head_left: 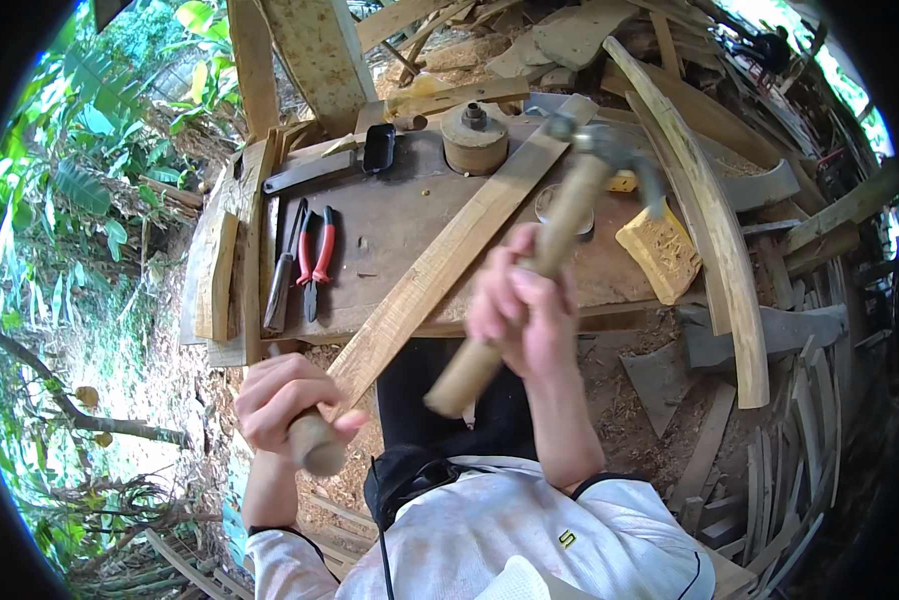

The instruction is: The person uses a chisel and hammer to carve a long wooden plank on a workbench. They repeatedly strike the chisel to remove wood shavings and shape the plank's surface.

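A person looks down at a wooden workbench (399, 230) from the six o'clock side, both hands occupied. At eight o'clock, the left hand (281, 398) is wrapped in a fist around a round-handled tool (316, 446), its butt toward six o'clock; the fist hides most of it, so its type is unclear. The handle looks wooden, stiff and light, easiest to hold mid-length. At ten o'clock lie red-handled pliers (314, 268), probably solid and dense, best lifted by their grips. A bare plank (449, 260) slants from eight to one o'clock; it seems rigid, dry rather than slippery, and manageable by its long edges. Whether the left hand touches its near end cannot be told. Just right of centre, the right hand (524, 312) is closed around a claw hammer (572, 207), below the middle of its wooden handle, whose butt points toward seven. The slightly blurred metal head, toward one o'clock, likely makes it top-heavy; the lower handle suits the hold. Near three o'clock rests a yellow block (661, 255), apparently firm, graspable by its sides.
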Demonstrator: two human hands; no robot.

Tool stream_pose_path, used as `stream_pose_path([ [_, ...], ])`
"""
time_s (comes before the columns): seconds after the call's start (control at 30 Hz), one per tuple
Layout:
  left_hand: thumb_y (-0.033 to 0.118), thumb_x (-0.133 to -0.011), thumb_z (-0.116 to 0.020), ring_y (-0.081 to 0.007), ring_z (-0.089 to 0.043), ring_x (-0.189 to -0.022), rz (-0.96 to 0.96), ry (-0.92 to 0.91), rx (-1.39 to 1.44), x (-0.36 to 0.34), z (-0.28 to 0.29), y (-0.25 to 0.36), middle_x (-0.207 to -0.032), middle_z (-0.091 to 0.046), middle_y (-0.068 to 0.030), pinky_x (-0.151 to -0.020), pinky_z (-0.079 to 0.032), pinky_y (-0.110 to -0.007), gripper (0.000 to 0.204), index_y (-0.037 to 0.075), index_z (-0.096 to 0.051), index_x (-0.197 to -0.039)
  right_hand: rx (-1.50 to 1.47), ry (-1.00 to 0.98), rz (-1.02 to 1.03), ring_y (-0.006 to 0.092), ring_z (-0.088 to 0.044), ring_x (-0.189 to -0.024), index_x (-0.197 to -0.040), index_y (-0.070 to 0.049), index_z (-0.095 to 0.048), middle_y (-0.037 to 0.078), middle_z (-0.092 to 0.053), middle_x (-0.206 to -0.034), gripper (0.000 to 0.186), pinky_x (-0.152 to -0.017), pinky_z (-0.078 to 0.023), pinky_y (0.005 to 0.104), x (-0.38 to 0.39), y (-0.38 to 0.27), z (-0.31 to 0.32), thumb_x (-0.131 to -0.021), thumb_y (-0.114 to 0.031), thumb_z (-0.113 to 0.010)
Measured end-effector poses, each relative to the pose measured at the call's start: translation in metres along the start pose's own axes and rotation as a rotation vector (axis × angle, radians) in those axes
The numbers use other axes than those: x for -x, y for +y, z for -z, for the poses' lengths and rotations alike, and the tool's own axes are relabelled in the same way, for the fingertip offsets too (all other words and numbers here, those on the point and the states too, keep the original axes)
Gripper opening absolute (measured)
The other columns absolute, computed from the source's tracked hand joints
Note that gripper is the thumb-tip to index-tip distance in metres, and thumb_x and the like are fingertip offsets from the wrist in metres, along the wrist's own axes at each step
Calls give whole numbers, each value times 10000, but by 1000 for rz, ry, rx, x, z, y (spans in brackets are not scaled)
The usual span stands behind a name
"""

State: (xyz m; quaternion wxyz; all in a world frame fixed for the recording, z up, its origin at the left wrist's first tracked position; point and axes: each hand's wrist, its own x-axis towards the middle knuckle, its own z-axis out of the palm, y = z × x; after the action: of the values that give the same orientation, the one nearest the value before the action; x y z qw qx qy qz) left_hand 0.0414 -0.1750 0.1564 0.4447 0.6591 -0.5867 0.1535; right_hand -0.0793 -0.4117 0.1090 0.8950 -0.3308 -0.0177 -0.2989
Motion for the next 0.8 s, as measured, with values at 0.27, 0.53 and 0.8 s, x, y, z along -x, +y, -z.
stream_pose_path([
  [0.27,550,-1100,-505,-81,-351,-503,142,499,754,-49,-96,-44,-637,-389,45,-440,-283,-274,529,133,-432,-782,319,169,33,122,-377,-368,-1168,-32,-508,11,-397,-555,358,-347,-350,295,80,-52,65,-1129,-387,-484],
  [0.53,351,-1133,-546,-72,-413,-572,261,607,838,-109,-184,-76,-677,-456,-5,-526,-349,-249,419,64,-435,-849,322,229,-156,100,-432,-403,-1123,2,-530,11,-442,-584,306,-378,-395,265,137,-39,98,-1143,-300,-489],
  [0.8,148,-1067,-676,-74,-476,-628,201,716,817,-131,-237,-84,-746,-532,13,-571,-391,-257,237,55,-557,-885,418,245,-233,100,-430,-395,-1055,-17,-518,13,-440,-567,321,-369,-395,262,157,-31,117,-1129,-329,-525],
])
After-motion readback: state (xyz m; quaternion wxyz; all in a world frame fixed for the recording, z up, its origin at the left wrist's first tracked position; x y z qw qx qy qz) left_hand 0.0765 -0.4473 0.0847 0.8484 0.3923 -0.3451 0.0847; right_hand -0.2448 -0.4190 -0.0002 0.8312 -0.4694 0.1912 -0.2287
